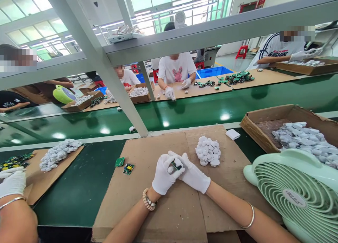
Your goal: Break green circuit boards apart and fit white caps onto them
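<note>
Both my hands wear white gloves and meet above a cardboard sheet (163, 215). A small green circuit board (176, 164) with white parts against it is held between them. My left hand (164, 176) curls its fingers and thumb around the board. From the other side my right hand (194, 174) closes on it, its fingers partly hidden behind. Right of my hands lies a heap of small white pieces (208, 151). To the left, a green board (119, 161) and another board with yellow parts (129, 168) lie on the cardboard.
A green fan (293, 193) stands at right, before a cardboard box (290, 113) of white pieces. A folded white paper (232, 134) lies near it. Beyond runs a green conveyor (185, 109) under a grey frame (126, 106). A co-worker's gloved hand (13, 183) is at far left.
</note>
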Demonstrator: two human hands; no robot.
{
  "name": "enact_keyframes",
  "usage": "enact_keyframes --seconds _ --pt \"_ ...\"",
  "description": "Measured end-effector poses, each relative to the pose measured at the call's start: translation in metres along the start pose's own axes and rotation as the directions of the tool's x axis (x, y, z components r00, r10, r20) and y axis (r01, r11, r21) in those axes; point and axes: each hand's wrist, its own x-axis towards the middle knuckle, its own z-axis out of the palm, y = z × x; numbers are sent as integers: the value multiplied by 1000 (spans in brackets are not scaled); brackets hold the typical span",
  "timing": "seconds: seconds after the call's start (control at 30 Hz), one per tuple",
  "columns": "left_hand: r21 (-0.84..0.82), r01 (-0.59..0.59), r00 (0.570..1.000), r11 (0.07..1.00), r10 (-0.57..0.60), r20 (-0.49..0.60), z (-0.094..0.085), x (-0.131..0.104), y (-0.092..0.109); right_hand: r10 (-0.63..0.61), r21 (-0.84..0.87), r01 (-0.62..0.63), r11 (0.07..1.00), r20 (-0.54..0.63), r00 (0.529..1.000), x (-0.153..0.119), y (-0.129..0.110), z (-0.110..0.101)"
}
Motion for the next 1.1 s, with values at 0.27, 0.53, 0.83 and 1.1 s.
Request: enact_keyframes --seconds 0.27,0.53,0.83,1.1 --pt "71 -207 978 976 205 26 -2 2 4 -42 -25 42 999 0 999 -1 1 -10" --pt "64 -125 990 990 120 72 -4 3 5 15 28 -15 999 6 1000 -1 -5 -3" --pt "61 -159 987 985 157 31 -5 5 5 21 32 -22 999 23 1000 -2 -4 -1" --pt "101 -200 980 975 198 28 -4 6 5 -25 -56 25 998 2 1000 -4 -2 -1"
